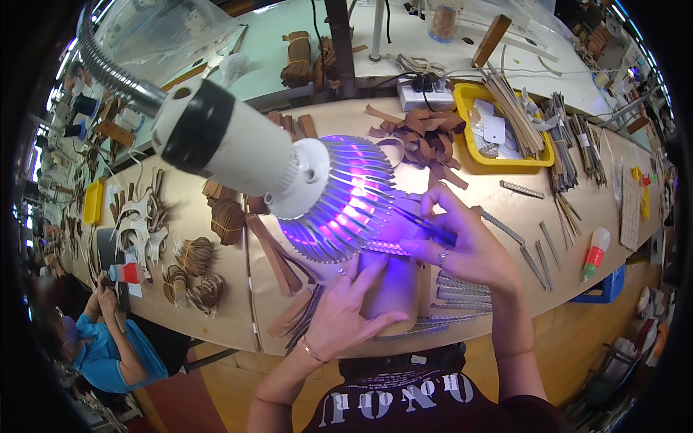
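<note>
A finned lamp head point(350, 198) glowing purple hangs over the work and hides part of it. Under it, a braided strip point(385, 247) lies across a tan curved block point(393, 296). My left hand point(345, 312) has its fingers stretched toward the strip and its thumb spread over the block; the lamp covers some of the fingertips. With bent fingers, my right hand point(469, 245) grips dark slim tweezers point(432, 225), their points angled left toward the lamp. The right thumb and ringed finger are close to the strip's right end.
More braided strips point(462, 296) lie right of the block, near a glue bottle point(596, 252). Brown leather strips point(422, 137) and a yellow tray point(505, 164) stand behind. Bundled cords point(195, 256) are at left. A co-worker in blue point(119, 353) sits at far left.
</note>
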{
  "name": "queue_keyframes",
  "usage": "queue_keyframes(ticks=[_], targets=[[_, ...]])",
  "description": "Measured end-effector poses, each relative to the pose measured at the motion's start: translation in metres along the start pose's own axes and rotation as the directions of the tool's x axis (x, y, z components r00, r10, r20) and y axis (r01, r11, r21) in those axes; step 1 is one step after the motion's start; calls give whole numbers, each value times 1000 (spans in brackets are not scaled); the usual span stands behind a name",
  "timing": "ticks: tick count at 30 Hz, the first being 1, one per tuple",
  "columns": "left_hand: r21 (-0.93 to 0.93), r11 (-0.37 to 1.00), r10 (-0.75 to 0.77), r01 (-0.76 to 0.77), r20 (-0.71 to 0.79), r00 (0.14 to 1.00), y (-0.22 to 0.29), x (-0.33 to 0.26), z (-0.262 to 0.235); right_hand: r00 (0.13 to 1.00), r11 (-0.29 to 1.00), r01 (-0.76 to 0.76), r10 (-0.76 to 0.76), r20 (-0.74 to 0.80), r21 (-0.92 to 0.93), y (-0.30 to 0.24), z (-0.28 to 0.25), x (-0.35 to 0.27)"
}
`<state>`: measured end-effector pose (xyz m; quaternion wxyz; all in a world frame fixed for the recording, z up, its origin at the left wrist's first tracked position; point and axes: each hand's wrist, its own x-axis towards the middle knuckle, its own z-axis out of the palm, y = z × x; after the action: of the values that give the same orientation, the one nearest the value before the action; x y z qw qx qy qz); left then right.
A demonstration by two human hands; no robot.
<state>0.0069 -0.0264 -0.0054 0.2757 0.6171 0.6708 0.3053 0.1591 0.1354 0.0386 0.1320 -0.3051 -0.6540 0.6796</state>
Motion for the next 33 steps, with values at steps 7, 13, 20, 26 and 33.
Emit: queue_keyframes(ticks=[7, 13, 20, 26, 33], targets=[[9, 1000, 4, -4, 23, 1000, 1, 2, -2, 992, 992, -81, 90, -90, 99, 30, -12, -22], [70, 997, 31, -33, 25, 999, 2, 5, -1, 994, 990, 46, -31, -109, 133, 44, -11, -22], [109, 994, 4, -7, 26, 1000, 7, 5, 0, 997, 991, -13, 23, -74, 136, 63, -14, -25], [109, 994, -31, 27, 38, 999, 8, 5, -1, 994, 975, -14, 38, -104, 220, 79, -10, -27], [174, 985, 13, -19, 35, 999, 9, 6, -1, 991, 973, 68, -41, -123, 221, 86, -8, -21]])
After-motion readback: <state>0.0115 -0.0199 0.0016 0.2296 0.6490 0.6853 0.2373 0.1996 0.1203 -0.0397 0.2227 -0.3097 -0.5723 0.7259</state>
